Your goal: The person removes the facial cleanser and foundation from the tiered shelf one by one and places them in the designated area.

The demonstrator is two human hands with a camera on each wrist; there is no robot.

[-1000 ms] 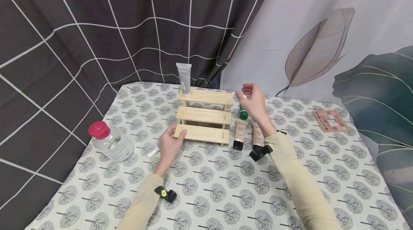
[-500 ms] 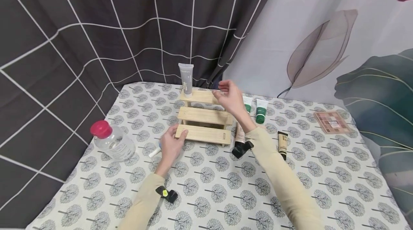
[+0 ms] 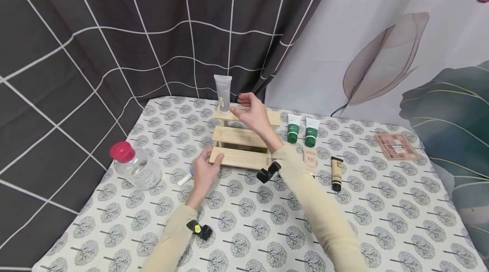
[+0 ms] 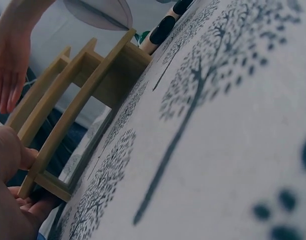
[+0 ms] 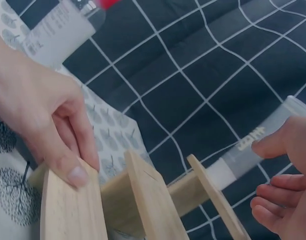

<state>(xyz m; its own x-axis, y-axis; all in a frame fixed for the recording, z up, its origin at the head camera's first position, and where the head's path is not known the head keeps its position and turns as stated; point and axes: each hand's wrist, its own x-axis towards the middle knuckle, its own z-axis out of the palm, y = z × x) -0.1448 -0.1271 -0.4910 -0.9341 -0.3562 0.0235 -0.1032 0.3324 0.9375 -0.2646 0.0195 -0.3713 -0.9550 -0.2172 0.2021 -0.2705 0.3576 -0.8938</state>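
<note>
A three-step wooden rack [image 3: 240, 157] stands on the table. My left hand [image 3: 205, 172] grips the left end of its lowest step, thumb on top and fingers beneath, as the left wrist view shows at the rack's corner [image 4: 48, 182]. On the left end of the top step a grey squeeze tube [image 3: 223, 93] stands upright on its cap. My right hand [image 3: 253, 113] hovers over the rack just right of this tube, fingers loosely bent and holding nothing. In the right wrist view a gap shows between thumb and fingers, close to the tube [image 5: 252, 142].
Two green-and-white tubes [image 3: 293, 128], a pink BB cream tube [image 3: 310, 161] and a gold tube with black cap [image 3: 336, 173] lie right of the rack. A makeup palette [image 3: 397, 146] lies far right. Left are a red-capped clear bottle [image 3: 139, 170] and a white stick-like item [image 3: 185, 179].
My right hand has moved left from above the green tubes, across the top step, to beside the grey tube. My left hand has kept its grip on the rack.
</note>
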